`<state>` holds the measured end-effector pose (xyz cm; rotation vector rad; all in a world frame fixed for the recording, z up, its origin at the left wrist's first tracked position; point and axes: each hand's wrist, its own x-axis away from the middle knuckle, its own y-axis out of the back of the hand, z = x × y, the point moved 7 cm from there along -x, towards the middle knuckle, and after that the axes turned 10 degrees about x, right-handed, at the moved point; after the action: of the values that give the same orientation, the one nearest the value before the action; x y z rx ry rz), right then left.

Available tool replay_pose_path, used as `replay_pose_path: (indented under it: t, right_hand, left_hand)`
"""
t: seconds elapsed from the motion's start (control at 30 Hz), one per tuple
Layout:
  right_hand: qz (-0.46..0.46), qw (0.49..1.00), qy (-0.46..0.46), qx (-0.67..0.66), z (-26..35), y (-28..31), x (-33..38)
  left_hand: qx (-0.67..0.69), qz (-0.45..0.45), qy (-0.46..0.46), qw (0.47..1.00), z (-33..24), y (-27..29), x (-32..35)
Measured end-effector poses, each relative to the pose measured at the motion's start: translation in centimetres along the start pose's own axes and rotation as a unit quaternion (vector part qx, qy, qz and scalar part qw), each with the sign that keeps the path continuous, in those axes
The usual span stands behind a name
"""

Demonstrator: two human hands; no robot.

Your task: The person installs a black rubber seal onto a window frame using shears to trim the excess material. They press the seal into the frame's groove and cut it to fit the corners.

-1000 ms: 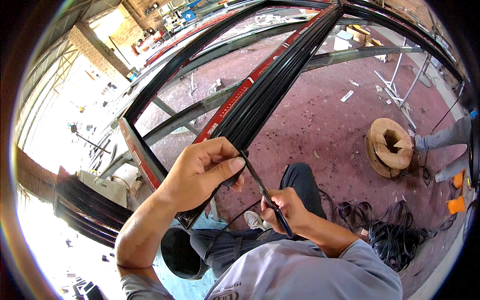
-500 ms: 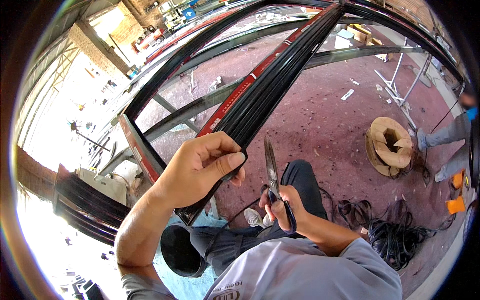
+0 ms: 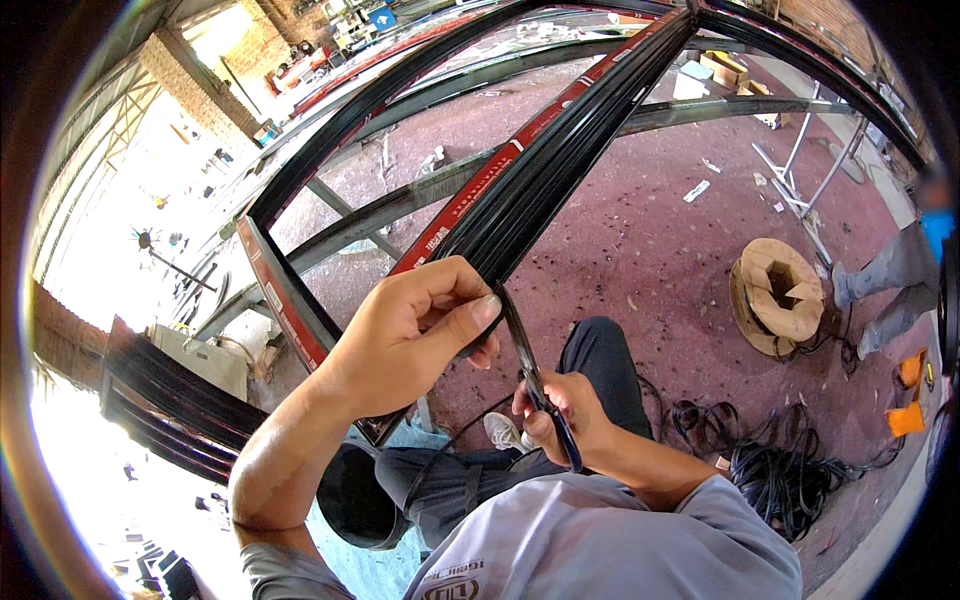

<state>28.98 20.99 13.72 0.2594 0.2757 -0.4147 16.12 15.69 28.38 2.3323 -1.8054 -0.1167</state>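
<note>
My left hand (image 3: 420,325) is closed, thumb pressed on the curled fingers, around a black strip (image 3: 478,338) that is mostly hidden. It is at the near part of a long black frame bar (image 3: 560,170) edged with red film (image 3: 468,192). In my right hand (image 3: 578,412) is a pair of dark-handled scissors (image 3: 524,352), its blades pointing up and away from me. The blade tips are right beside my left thumb and the strip. Whether the blades are around the strip I cannot tell.
At the right lies a wooden spool (image 3: 778,292), with a tangled heap of black strip (image 3: 785,470) nearer me. Another person's legs (image 3: 890,280) are at the right edge. Dark bars (image 3: 180,405) jut in at the left, beside a black round seat (image 3: 358,500).
My right hand has brought the scissors left, and their blades now meet the edge of my left thumb. My left hand keeps its hold almost in place.
</note>
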Motion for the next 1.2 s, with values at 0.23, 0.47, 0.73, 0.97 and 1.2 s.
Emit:
replay_pose_path:
  t: [0.23,0.47,0.73,0.97,1.2]
  right_hand:
    - [-0.040,0.998,0.027,-0.029,-0.4,-0.7,0.0]
    - [-0.042,0.998,0.039,0.010,-0.3,-0.7,0.0]
    - [-0.057,0.988,-0.008,-0.143,-2.8,-2.3,1.1]
    - [-0.201,0.963,-0.096,-0.154,-10.0,0.2,2.6]
    - [-0.260,0.913,-0.239,0.205,-20.7,6.0,-0.7]
  left_hand:
    - [0.008,-0.016,0.013,1.000,0.0,-0.3,0.0]
    - [0.005,-0.008,0.012,1.000,-0.1,-0.3,0.1]
    - [-0.021,-0.023,0.011,0.999,0.0,-0.2,0.5]
    - [-0.317,0.011,-0.149,0.937,-3.4,-2.1,3.1]
    - [-0.269,0.080,-0.240,0.929,0.2,-5.7,11.3]
